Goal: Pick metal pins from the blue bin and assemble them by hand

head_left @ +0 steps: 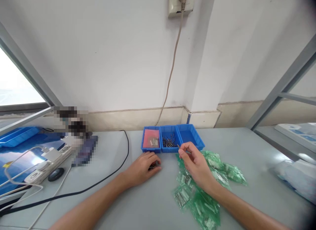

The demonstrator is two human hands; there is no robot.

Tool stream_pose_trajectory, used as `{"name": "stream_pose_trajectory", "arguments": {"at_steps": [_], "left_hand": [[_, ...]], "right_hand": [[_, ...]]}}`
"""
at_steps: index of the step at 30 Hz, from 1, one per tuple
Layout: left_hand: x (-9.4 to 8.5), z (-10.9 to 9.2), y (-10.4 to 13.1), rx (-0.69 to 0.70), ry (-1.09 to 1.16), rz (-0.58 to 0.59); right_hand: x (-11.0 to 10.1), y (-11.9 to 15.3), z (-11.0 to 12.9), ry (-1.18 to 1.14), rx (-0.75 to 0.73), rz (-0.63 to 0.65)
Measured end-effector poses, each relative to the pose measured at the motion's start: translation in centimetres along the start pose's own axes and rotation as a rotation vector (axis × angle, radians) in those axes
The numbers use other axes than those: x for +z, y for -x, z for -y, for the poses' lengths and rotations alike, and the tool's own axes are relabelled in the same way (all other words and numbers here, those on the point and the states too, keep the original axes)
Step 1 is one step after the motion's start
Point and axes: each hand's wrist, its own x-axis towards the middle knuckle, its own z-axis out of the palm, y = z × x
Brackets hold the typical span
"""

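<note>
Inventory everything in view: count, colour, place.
wall: one, white, background
table: one, grey, foreground
bins: three, blue, row near wall
packet: one, red, left bin
pins: many, dark metallic, middle bin
bags: several, green, before right bin
socket: one, white, upper wall
cord: one, beige, below socket
black cable: one, black, table's left
power strip: one, white, left
white cables: several, white, left
round object: one, black, beside power strip
tray: one, blue, far left
frames: two, grey, both sides
bundle: one, whitish, right edge
case: one, white, far right
left hand: one, over dark parts
right hand: one, pinching thin piece
</note>
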Motion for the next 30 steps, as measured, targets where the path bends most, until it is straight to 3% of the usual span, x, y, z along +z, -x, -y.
{"name": "stream_pose_trajectory", "arguments": {"at_steps": [12, 15, 20, 23, 26, 30], "left_hand": [[-0.3, -0.3, 0.1, -0.012, 0.021, 0.010], [-0.2, -0.1, 0.1, -0.006, 0.019, 0.010], [0.0, 0.0, 0.1, 0.002, 0.017, 0.011], [-0.1, 0.0, 0.2, 0.002, 0.024, 0.014], [-0.2, -0.1, 0.1, 0.004, 0.022, 0.018], [-0.3, -0.1, 0.0, 0.011, 0.022, 0.015]], "right_hand": [[-0.1, 0.5, 0.6, 0.374, -0.144, 0.161], [-0.1, 0.4, 0.4, 0.291, -0.099, 0.204], [-0.1, -0.1, -0.3, -0.021, 0.144, 0.290], [-0.1, -0.3, -0.4, -0.141, 0.178, 0.300], [-0.1, -0.2, -0.2, -0.145, 0.162, 0.275], [-0.1, 0.0, -0.1, 0.014, 0.105, 0.207]]}}
